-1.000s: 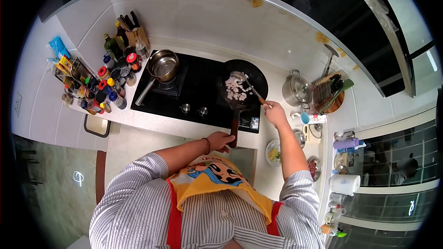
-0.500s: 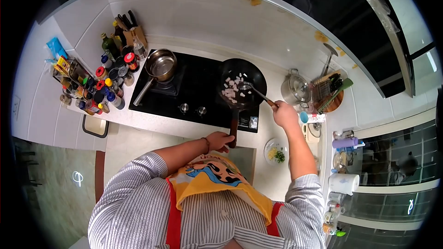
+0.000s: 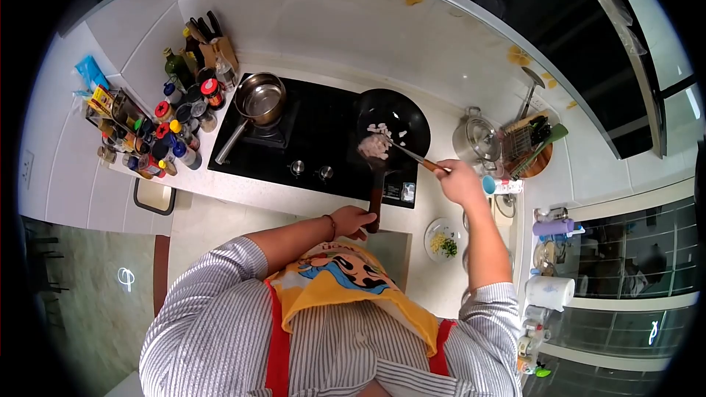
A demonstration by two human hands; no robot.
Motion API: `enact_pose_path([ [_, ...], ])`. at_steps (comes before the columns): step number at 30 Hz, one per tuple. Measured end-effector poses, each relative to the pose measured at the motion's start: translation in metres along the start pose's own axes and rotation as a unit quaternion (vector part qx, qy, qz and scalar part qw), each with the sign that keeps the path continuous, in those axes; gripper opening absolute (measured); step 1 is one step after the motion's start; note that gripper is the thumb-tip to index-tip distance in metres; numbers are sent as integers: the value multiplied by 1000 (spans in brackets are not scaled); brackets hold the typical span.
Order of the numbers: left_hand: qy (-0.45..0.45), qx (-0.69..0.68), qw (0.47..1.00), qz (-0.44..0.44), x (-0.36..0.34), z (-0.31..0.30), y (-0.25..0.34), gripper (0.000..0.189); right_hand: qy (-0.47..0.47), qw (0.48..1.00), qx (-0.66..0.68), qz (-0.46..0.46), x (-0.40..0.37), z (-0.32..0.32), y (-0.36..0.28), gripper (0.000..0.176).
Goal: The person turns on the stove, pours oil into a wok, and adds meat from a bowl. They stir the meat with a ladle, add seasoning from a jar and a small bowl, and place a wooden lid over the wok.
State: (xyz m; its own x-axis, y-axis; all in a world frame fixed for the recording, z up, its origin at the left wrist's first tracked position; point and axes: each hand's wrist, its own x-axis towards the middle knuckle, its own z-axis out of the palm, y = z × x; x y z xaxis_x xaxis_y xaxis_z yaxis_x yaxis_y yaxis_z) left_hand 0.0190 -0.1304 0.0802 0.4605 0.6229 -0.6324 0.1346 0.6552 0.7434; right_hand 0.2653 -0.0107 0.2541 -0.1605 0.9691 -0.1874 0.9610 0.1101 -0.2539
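A black wok (image 3: 408,114) sits on the right side of the black hob, with pale, lightly cooked meat pieces (image 3: 375,147) gathered near its front. At the end of the wok's brown handle (image 3: 376,202), my left hand (image 3: 351,222) is closed on it, its fingers partly hidden. My right hand (image 3: 463,184) grips the brown grip of a metal spatula (image 3: 415,156), which slants down to the left into the wok. Its head is among the meat and hard to make out. A plate (image 3: 429,256) with chopped yellow and green bits lies on the counter below my right forearm.
A steel saucepan (image 3: 260,99) stands on the left burner. Bottles and jars (image 3: 176,132) crowd the left corner beside a knife block (image 3: 218,51). A lidded steel pot (image 3: 476,138) and a utensil rack (image 3: 523,143) are to the right. The range hood overhangs above.
The spatula head has moved toward the front of the wok, and the spread meat pieces are now bunched there. My left hand stays at the wok handle. The view has shifted slightly.
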Motion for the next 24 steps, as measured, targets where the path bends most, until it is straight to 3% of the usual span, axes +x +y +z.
enact_pose_path([
  [3, -2, 1, 1000, -1, 1, 0, 0, 54, 0, 996, -93, -5, -27, -37, -15, 29],
  [7, -1, 9, 1000, -1, 6, 0, -2, 54, -2, 988, -151, -33, -16, -17, -8, 29],
  [13, 3, 3, 1000, 0, 8, -1, -7, 56, 84, 996, -36, 5, 42, 61, 28, 28],
  [15, 1, 2, 1000, 0, 10, -2, -9, 56, 131, 989, 72, 10, 53, 82, 34, 29],
  [18, 1, 1, 1000, -1, 7, -2, -6, 56, 73, 993, 92, -11, 48, 88, 34, 33],
  [20, 4, -1, 1000, -3, 7, -2, -6, 56, 34, 994, 106, 7, 37, 72, 33, 34],
  [24, -5, -11, 1000, -2, 2, -3, -2, 56, 18, 1000, -10, -5, -8, -17, 0, 29],
])
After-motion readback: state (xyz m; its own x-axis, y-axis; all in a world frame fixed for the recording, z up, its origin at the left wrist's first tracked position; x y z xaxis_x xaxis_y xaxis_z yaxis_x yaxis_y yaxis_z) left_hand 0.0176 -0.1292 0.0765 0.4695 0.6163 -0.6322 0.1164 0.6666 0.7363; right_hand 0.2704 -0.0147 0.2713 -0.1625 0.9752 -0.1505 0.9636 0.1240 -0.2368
